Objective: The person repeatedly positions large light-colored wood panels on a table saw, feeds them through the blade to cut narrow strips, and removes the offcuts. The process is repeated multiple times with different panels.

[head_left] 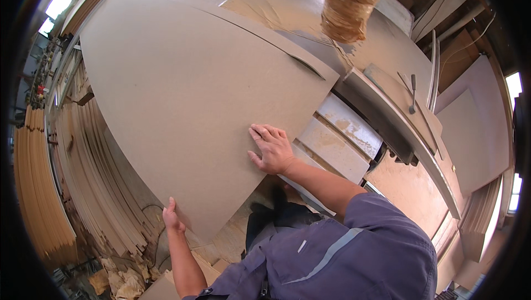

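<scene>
A large flat beige board (182,89), which looks like fibreboard, stretches away from me over a machine table. At its near left edge, my left hand (174,220) grips it with the thumb up along the rim; the other fingers are mostly hidden beneath. My right hand (271,150) lies on the top face near the right edge, palm down, fingers and thumb apart. A narrow strip (276,45) runs along the board's far right side, parted from it by a dark curved slit that widens near the right corner.
To the right are the grooved metal table (332,142), dusted with sawdust, and a long fence (387,106). A wrapped duct (354,1) hangs above. Stacked wood strips (105,172) stand at left, with crumpled scraps (119,278) below. More panels (475,128) lean at far right.
</scene>
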A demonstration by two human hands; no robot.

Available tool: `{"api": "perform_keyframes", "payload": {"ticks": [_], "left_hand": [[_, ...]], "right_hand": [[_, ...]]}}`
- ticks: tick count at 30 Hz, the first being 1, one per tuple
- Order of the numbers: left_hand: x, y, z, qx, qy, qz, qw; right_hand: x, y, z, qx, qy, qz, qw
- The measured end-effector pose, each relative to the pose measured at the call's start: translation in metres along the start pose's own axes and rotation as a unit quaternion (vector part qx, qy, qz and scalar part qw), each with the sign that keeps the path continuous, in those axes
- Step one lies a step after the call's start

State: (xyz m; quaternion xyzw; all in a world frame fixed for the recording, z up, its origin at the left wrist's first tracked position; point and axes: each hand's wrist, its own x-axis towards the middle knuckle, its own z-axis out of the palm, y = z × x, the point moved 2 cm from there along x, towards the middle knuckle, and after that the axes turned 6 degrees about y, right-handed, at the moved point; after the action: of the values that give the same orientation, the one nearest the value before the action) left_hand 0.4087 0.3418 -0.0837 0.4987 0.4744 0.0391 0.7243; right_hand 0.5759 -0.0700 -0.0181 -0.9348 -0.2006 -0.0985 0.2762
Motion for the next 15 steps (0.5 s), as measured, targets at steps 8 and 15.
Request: {"api": "perform_keyframes", "payload": {"ticks": [8, 15], "left_hand": [[0.086, 0.074, 0.025, 0.006, -0.022, 0.013, 1.000], [0.175, 0.122, -0.048, 0.017, -0.017, 0.002, 1.000]], "right_hand": [[0.087, -0.021, 0.050, -0.048, -0.006, 0.024, 0.999], [0.122, -0.080, 0.103, -0.032, -0.071, 0.004, 0.997]]}}
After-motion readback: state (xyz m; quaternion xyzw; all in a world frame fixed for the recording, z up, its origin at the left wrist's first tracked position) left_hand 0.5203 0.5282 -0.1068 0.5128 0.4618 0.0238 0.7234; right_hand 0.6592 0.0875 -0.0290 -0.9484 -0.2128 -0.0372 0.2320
